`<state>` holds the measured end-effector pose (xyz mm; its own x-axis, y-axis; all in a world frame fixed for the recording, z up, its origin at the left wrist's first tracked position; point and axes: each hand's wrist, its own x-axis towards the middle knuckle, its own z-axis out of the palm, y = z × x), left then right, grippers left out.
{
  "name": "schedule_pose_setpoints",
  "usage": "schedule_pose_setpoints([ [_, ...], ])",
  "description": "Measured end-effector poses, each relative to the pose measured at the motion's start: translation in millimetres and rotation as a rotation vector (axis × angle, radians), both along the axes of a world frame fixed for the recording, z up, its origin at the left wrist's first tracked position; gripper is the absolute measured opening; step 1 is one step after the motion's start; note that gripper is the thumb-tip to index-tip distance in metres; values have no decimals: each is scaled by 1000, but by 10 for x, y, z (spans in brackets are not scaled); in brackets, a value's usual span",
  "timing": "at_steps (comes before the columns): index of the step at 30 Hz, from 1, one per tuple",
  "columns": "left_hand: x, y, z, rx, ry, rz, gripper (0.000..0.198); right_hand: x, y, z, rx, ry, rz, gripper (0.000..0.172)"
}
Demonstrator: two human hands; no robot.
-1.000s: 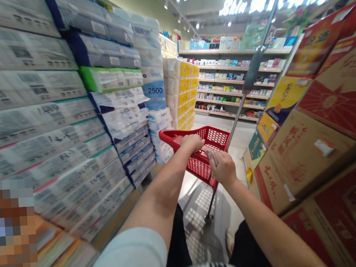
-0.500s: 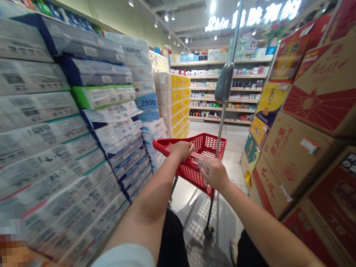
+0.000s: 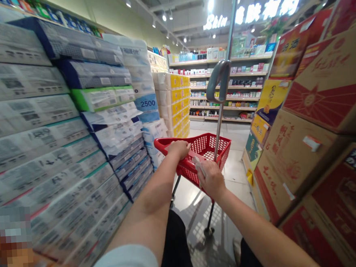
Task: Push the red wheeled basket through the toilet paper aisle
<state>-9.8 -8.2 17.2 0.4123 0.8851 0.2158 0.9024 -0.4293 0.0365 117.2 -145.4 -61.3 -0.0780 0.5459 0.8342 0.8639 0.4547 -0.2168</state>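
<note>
A small red shopping cart [image 3: 211,145] stands in a narrow store aisle in front of me. My left hand [image 3: 178,148] is closed over the near rim of the cart, on its left side. My right hand [image 3: 211,178] grips the rim further right and also pinches a pale folded slip [image 3: 198,166] against it. The basket looks empty through its mesh. A grey metal pole with a curved handle [image 3: 217,80] rises from the cart's right side.
Stacked packs of tissue paper [image 3: 59,137] wall the left side. Red and brown cartons [image 3: 313,112] are piled on the right. Yellow-labelled packs [image 3: 175,101] and product shelves [image 3: 232,89] stand ahead. A grey tiled floor [image 3: 238,166] runs between them.
The cart and both hands have moved forward along the aisle, and the view has tilted so the pole's handle now shows. Both hands keep their grip on the rim.
</note>
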Motion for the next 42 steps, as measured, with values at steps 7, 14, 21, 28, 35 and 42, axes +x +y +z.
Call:
schedule_pose_setpoints([
  [7, 50, -38, -37, -40, 34, 243, 40, -191, -48, -104, 37, 23, 78, 22],
  [14, -29, -50, -28, -149, -2, 165, 41, -117, -107, 21, -25, 67, 252, 21],
  [21, -22, -66, -69, -22, 10, 181, 42, -6, -40, 86, -173, 89, 310, 18],
  [28, -12, 40, -125, 7, 4, 146, 40, -132, -156, -158, 32, 137, 269, 34],
  [35, -4, 39, -128, 36, 43, 118, 42, 8, -170, -126, -27, 160, 423, 39],
  [42, -8, 71, -149, 16, 49, 114, 42, -25, -185, -102, -33, 193, 387, 35],
])
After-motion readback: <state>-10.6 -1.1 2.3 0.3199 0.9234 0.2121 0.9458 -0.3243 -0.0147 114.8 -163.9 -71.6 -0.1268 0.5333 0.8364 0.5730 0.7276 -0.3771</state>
